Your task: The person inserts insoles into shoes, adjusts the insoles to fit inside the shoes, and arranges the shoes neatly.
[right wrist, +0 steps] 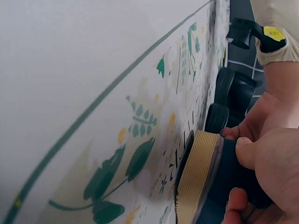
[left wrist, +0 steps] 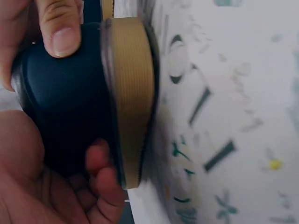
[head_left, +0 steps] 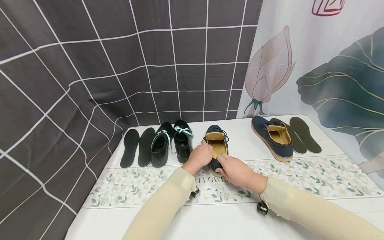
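Note:
A navy lace-up shoe (head_left: 218,144) with a tan lining stands on the table, heel toward me. My left hand (head_left: 201,155) grips the left side of its opening. At the heel rim my right hand (head_left: 235,169) pinches the shoe, the thumb outside and the fingers reaching in over the edge. In the left wrist view the ribbed tan sole (left wrist: 133,93) shows beside the dark heel, with the right thumb (left wrist: 64,39) pressed on the upper. The right wrist view shows the same sole (right wrist: 198,175) low over the printed cloth. What lies deep in the toe is hidden.
To the right, the other navy shoe (head_left: 271,140) stands beside dark insoles (head_left: 304,135). Left of my hands are black shoes (head_left: 160,146) with mint laces and two black insoles (head_left: 130,148). A dark grid-patterned cloth (head_left: 156,66) hangs behind the white floral table cover (head_left: 129,185).

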`<move>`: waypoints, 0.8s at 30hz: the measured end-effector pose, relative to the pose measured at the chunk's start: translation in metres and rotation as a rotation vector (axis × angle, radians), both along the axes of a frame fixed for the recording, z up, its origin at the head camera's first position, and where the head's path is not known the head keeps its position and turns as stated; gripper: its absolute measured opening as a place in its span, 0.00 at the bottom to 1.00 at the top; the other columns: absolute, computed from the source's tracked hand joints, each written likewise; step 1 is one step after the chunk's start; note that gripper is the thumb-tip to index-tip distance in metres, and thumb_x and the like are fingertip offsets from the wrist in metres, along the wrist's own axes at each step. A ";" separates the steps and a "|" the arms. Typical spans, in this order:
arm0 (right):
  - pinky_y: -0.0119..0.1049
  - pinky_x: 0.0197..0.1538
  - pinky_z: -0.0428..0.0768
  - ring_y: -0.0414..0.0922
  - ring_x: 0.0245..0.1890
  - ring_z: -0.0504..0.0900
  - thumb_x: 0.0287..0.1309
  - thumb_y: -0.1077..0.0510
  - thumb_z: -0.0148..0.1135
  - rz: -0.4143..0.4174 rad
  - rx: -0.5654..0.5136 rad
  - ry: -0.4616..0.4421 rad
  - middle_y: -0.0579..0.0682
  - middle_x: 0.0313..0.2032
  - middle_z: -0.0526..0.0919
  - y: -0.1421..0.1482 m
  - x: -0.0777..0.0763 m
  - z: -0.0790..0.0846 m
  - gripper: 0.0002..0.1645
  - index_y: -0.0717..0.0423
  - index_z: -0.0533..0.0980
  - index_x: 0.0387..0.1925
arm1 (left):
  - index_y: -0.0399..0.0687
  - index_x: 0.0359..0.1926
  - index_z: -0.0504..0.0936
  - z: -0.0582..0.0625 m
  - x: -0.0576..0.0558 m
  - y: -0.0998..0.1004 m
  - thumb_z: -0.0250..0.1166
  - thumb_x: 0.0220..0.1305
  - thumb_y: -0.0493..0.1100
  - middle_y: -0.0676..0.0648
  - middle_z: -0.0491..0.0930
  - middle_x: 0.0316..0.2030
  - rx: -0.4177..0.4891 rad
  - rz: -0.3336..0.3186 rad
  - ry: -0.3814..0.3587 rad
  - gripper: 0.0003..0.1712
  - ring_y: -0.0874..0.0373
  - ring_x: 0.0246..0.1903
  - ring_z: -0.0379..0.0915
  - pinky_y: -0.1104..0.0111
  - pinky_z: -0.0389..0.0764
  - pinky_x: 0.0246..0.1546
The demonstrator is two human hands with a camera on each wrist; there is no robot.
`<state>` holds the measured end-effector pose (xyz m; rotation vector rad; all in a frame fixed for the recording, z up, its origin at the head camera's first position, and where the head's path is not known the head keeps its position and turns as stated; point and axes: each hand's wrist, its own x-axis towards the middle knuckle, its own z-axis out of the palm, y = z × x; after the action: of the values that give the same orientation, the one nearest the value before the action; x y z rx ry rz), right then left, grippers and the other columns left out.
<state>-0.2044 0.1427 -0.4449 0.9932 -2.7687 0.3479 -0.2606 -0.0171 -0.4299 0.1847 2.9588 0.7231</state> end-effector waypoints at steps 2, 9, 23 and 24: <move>0.35 0.30 0.71 0.39 0.26 0.68 0.66 0.51 0.64 0.000 -0.005 0.006 0.47 0.34 0.69 0.000 -0.001 0.000 0.15 0.56 0.69 0.40 | 0.28 0.70 0.60 0.000 0.000 -0.001 0.39 0.80 0.50 0.33 0.83 0.45 0.012 -0.001 0.003 0.32 0.44 0.39 0.82 0.54 0.81 0.42; 0.35 0.30 0.71 0.40 0.26 0.67 0.66 0.51 0.65 0.004 -0.018 0.022 0.47 0.34 0.69 0.000 -0.002 0.001 0.15 0.56 0.69 0.41 | 0.28 0.71 0.59 -0.003 0.000 -0.004 0.39 0.80 0.50 0.35 0.83 0.40 0.021 -0.005 0.010 0.32 0.48 0.31 0.79 0.56 0.79 0.36; 0.39 0.36 0.77 0.40 0.32 0.74 0.66 0.53 0.65 0.003 -0.033 -0.050 0.49 0.41 0.73 0.002 0.001 0.006 0.18 0.57 0.73 0.51 | 0.31 0.70 0.59 -0.009 0.003 -0.003 0.37 0.80 0.51 0.36 0.84 0.42 0.001 0.003 -0.001 0.32 0.48 0.33 0.80 0.57 0.79 0.38; 0.40 0.36 0.77 0.40 0.32 0.74 0.65 0.53 0.66 0.004 -0.035 -0.056 0.49 0.41 0.73 0.003 0.001 0.007 0.19 0.57 0.73 0.52 | 0.31 0.70 0.59 -0.009 0.003 -0.004 0.37 0.80 0.51 0.36 0.83 0.42 0.005 0.001 -0.002 0.32 0.48 0.33 0.80 0.57 0.79 0.38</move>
<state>-0.2038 0.1454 -0.4384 0.9963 -2.8006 0.4293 -0.2572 -0.0207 -0.4393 0.1824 2.9560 0.7301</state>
